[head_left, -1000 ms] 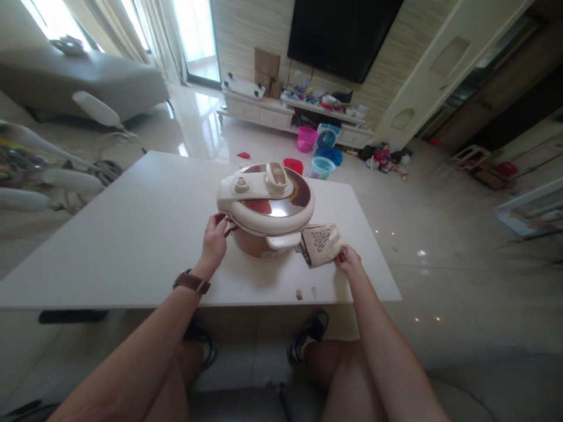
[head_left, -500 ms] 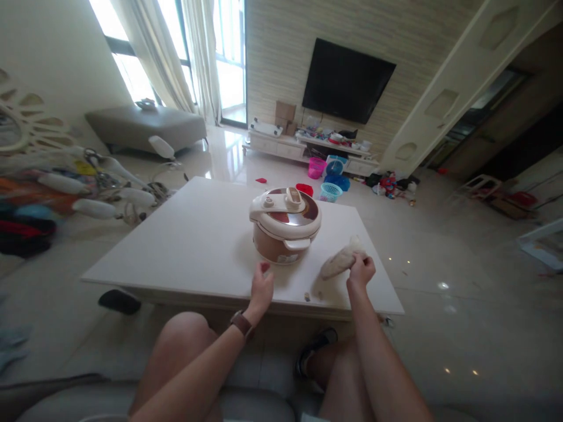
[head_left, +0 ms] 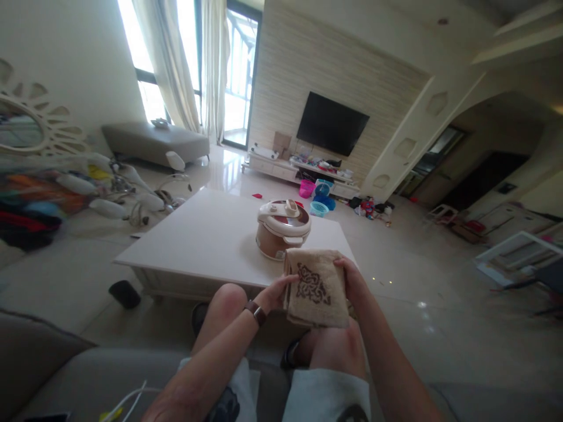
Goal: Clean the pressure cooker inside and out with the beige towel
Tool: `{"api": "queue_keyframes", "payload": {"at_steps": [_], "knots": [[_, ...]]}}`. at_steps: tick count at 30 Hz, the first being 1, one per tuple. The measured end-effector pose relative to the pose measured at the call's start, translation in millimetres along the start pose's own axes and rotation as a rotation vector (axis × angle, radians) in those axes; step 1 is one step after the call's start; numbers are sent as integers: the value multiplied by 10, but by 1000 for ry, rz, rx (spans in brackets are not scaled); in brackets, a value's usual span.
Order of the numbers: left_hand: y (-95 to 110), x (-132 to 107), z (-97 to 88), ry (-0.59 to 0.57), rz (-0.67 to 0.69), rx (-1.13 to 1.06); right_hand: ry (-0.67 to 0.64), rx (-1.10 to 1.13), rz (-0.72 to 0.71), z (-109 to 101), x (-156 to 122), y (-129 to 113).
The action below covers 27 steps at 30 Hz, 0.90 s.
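A folded tan towel (head_left: pixel 315 287) with a dark scroll pattern is held up in front of me, over the near edge of the table. My left hand (head_left: pixel 278 293) grips its left side, thumb laid on the front face. On the upper right edge, my right hand (head_left: pixel 350 274) pinches the cloth, its other fingers partly hidden behind. Just beyond the towel stands a brown and cream pressure cooker (head_left: pixel 284 228), lid on, its lower right part covered by the cloth.
The white table (head_left: pixel 206 234) carries the cooker. Behind it are a pink basket (head_left: pixel 307 188), a light blue basket (head_left: pixel 319 208) and a TV cabinet (head_left: pixel 281 170). At left stand a grey bench (head_left: pixel 162 140) and a blurred white pedal-like frame. A grey sofa (head_left: pixel 145 366) is beneath me.
The towel has come off the table's right side, where my right hand alone held it, and is now raised between both hands. My left hand has moved right onto it. The view has tilted up.
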State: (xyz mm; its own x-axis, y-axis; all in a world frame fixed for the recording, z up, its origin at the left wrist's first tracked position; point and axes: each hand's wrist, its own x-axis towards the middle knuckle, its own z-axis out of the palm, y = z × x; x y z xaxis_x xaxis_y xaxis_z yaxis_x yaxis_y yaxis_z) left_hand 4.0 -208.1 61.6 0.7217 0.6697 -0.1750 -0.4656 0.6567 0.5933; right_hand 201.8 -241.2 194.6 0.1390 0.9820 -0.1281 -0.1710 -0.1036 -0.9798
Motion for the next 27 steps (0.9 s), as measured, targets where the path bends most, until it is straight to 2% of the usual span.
{"api": "queue_keyframes", "payload": {"at_steps": [2,4,7,10,13,17,19,23,27], "knots": [[-22,-95,-11,-38,-117,-50,-33,-38,29,45,-9,21],[-37,-144,4,-26,-160,-103,-37,-97,41,30,39,107],[-20,-191,59,78,-150,-189,81,-171,21,-81,156,309],[78,-248,80,218,-75,-260,189,-188,-1,-245,256,523],[280,-280,63,385,124,-290,173,-170,10,-382,304,696],[647,-210,80,617,571,-246,160,-126,5,-458,320,820],[817,-126,88,766,749,-213,171,-97,12,-473,333,846],[1028,105,-25,1045,976,-152,176,-79,21,-502,422,924],[1060,387,-290,1162,1115,71,168,-79,34,-411,688,1077]]}}
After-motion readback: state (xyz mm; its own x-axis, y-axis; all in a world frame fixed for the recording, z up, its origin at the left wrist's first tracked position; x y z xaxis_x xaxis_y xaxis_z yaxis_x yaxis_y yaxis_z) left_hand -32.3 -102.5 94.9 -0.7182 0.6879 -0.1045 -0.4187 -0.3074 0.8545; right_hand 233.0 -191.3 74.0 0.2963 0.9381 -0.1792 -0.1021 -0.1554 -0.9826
